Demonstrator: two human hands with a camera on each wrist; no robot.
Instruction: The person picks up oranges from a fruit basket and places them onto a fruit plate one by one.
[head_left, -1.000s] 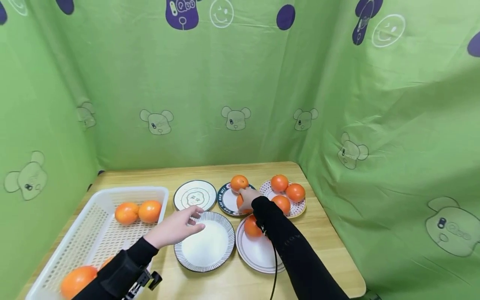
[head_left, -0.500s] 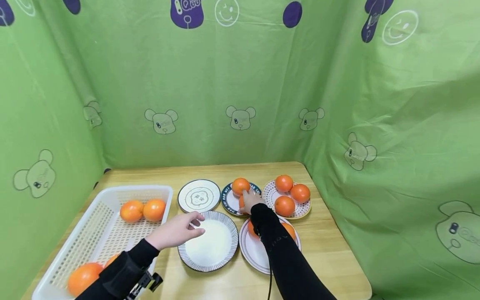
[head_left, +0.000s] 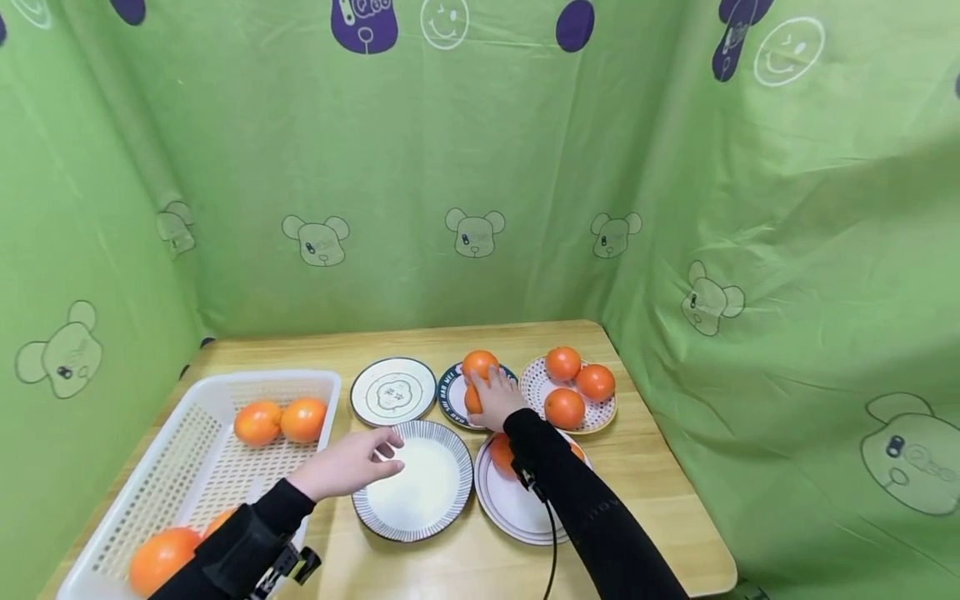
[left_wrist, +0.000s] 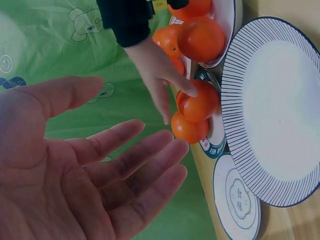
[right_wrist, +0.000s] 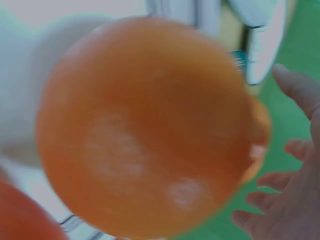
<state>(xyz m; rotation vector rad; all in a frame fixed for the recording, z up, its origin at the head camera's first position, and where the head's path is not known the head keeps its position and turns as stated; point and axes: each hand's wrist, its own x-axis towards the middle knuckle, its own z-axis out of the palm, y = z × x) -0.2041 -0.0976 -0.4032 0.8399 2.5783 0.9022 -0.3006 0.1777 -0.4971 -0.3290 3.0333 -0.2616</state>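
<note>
My right hand (head_left: 498,400) is over the dark-rimmed plate (head_left: 450,398) at the back middle. Its fingers are spread and loosely extended in the right wrist view, and the thumb lies at or just in front of an orange (left_wrist: 202,102) in the left wrist view; I cannot tell if they touch. Behind that fruit, a second orange (head_left: 480,363) sits on the same plate. My left hand (head_left: 345,463) hovers, palm inward and fingers relaxed, above the left edge of the striped-rim plate (head_left: 412,496). It holds nothing.
A white plastic basket (head_left: 262,377) with several oranges stands at left. A round plate (head_left: 392,392) lies at back left. A dotted plate (head_left: 596,423) at back right bears 3 oranges. Under my right forearm, a ringed plate (head_left: 517,517) holds oranges. Green curtains surround the table.
My right hand's fingers have loosened from around the front orange and spread out, the hand lifting slightly. The orange stays on the dark-rimmed plate. My left hand has hardly moved.
</note>
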